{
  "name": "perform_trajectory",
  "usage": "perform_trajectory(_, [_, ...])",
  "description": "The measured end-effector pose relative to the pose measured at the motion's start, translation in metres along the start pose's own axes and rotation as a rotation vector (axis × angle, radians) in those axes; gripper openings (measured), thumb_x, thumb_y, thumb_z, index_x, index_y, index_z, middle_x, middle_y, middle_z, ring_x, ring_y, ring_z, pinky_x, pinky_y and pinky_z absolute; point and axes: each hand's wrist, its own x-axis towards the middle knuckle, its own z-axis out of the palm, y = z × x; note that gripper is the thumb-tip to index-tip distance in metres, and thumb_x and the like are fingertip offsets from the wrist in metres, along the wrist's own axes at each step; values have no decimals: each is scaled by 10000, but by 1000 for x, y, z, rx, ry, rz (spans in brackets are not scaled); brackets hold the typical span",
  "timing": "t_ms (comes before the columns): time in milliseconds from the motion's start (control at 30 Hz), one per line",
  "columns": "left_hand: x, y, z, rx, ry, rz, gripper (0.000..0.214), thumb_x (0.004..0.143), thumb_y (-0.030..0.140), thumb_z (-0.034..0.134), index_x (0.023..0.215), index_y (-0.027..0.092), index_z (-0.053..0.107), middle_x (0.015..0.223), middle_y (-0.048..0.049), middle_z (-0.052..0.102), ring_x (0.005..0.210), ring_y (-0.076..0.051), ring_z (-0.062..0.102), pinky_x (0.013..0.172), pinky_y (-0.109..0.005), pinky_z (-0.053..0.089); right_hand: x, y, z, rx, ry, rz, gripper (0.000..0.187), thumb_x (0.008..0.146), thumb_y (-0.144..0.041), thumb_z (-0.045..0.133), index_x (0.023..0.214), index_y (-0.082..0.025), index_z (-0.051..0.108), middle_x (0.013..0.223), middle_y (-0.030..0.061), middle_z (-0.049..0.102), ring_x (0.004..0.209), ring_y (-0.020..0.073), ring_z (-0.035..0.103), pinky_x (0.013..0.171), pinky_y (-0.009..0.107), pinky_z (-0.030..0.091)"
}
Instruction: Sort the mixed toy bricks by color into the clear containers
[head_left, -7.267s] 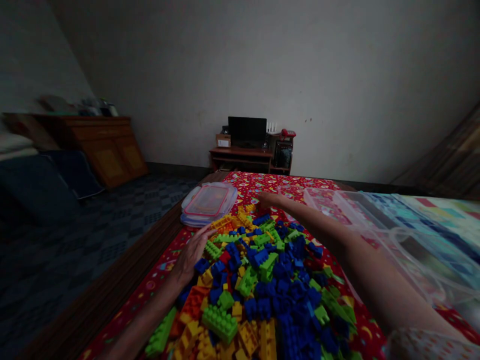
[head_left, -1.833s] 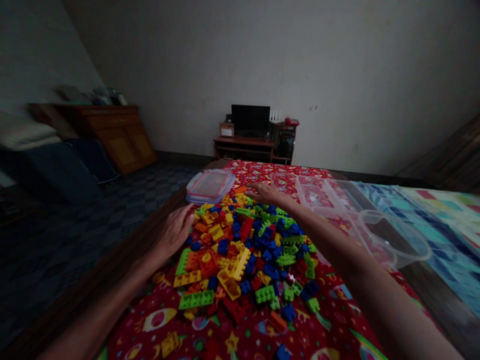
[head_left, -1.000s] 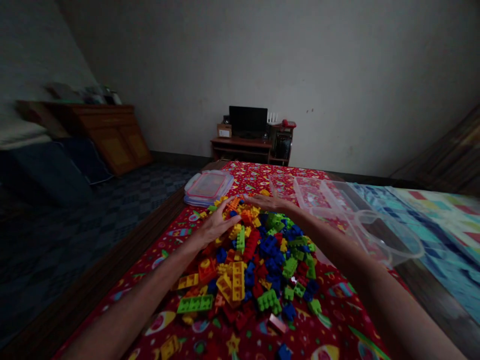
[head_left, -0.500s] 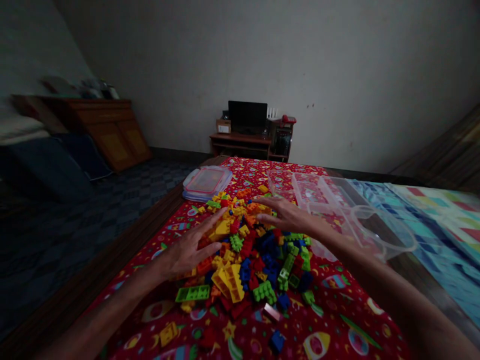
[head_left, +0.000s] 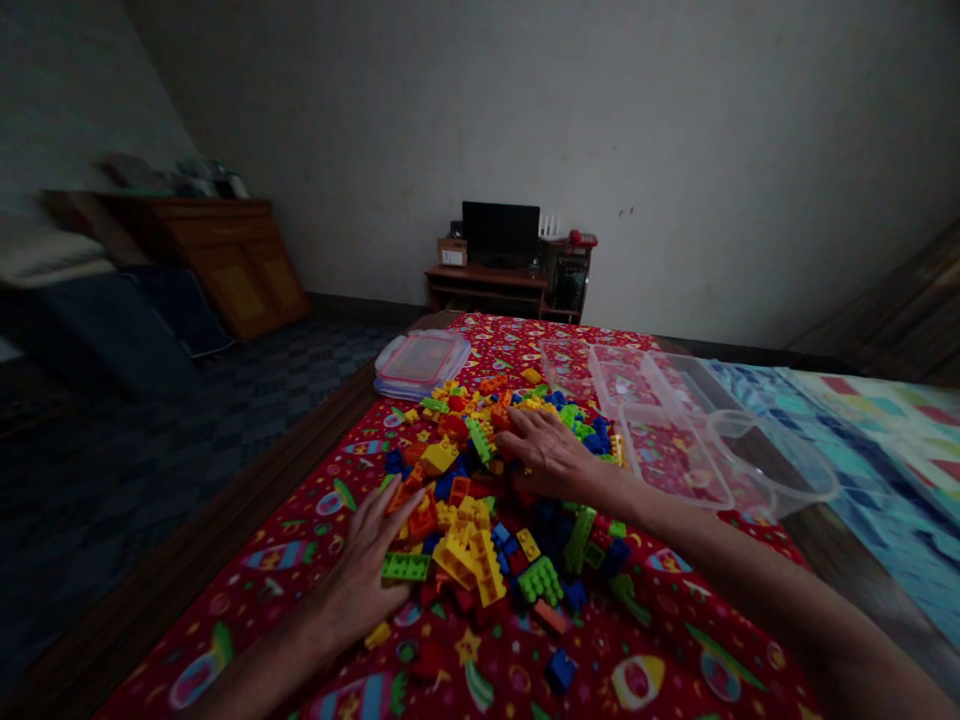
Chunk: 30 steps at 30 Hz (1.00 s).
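A heap of colourful toy building blocks (head_left: 469, 540) spreads over a red patterned cloth (head_left: 600, 620). At the heap's left edge lies my left hand (head_left: 367, 555), fingers apart, beside a green block (head_left: 406, 567) and orange ones. My right hand (head_left: 544, 450) reaches over the far middle of the heap, palm down, its fingers spread onto the blocks. What lies beneath that palm is hidden. Yellow, blue, red and green pieces surround both hands. A loose blue block (head_left: 560, 670) sits near the front.
Clear plastic containers (head_left: 675, 450) stand to the right of the heap. Stacked lids (head_left: 424, 362) lie at the far left of the cloth. Beyond are a desk with a monitor (head_left: 501, 233) and a wooden cabinet (head_left: 232, 265).
My left hand has drawn back toward the near left side of the heap. My right hand has come down onto the blocks. Blocks in the middle have shifted and spread.
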Motion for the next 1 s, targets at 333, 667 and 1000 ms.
perform_trajectory(333, [88,35,19,-213,30,199,624,832,442,607,1397,246,428,1536,-151,243,1376,-349,284,1071,-523,343,-28,48,-9,299,119,457,460,947,-469,393,1281,-169,495,1202,152,606,1103,250,583,913,364,448])
perform_trajectory(667, [174,60,20,-358,47,152,688,823,391,623,1416,161,362,1486,-177,344,1392,-293,299,1130,-460,292,-14,38,-5,530,-124,542,536,969,-534,239,1206,-180,566,1129,124,658,1111,266,592,917,373,442])
perform_trajectory(1000, [203,28,-17,-164,104,99,637,833,561,550,1328,164,495,1453,-140,426,1335,-290,400,1104,-454,333,14,65,-35,385,7,428,501,949,-517,366,1077,-139,668,816,78,692,750,184,632,692,275,432])
